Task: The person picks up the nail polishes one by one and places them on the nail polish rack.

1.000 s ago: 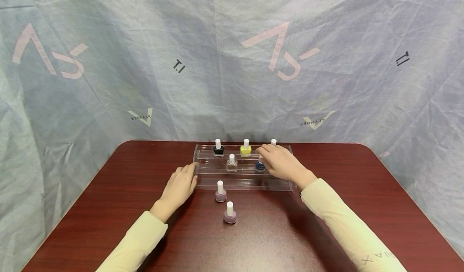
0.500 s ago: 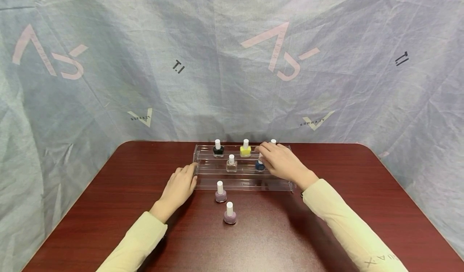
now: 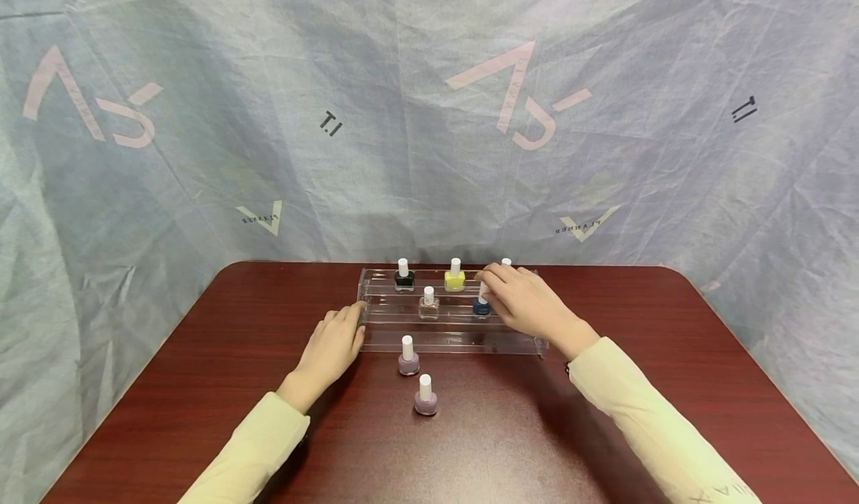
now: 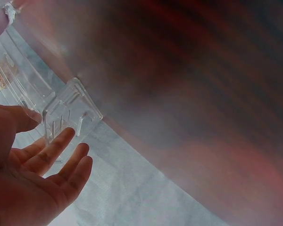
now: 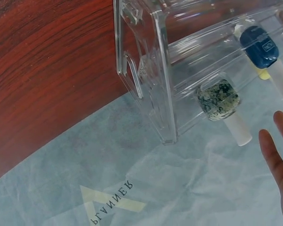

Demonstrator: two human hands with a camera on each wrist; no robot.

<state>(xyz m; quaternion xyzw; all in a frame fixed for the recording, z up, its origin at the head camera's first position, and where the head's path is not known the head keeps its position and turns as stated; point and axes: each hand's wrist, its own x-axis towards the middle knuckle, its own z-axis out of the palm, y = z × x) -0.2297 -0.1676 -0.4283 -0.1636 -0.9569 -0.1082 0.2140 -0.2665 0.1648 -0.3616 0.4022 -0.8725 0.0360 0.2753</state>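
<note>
A clear stepped acrylic rack stands at the back of the table. My left hand rests at its left end; in the left wrist view the loosely extended fingers lie by the side panel. My right hand reaches over the rack's right part and pinches the white cap of a blue nail polish bottle on the middle step. Behind that hand, a speckled dark nail polish bottle stands on the top step. Black and yellow bottles share that step. A glittery beige bottle occupies the middle step.
Two mauve nail polish bottles stand upright on the dark red table in front of the rack. A grey printed cloth hangs behind the table's far edge.
My right hand and forearm have shifted slightly right, showing more of the blue bottle's white cap. The left hand, rack and other bottles stay put.
</note>
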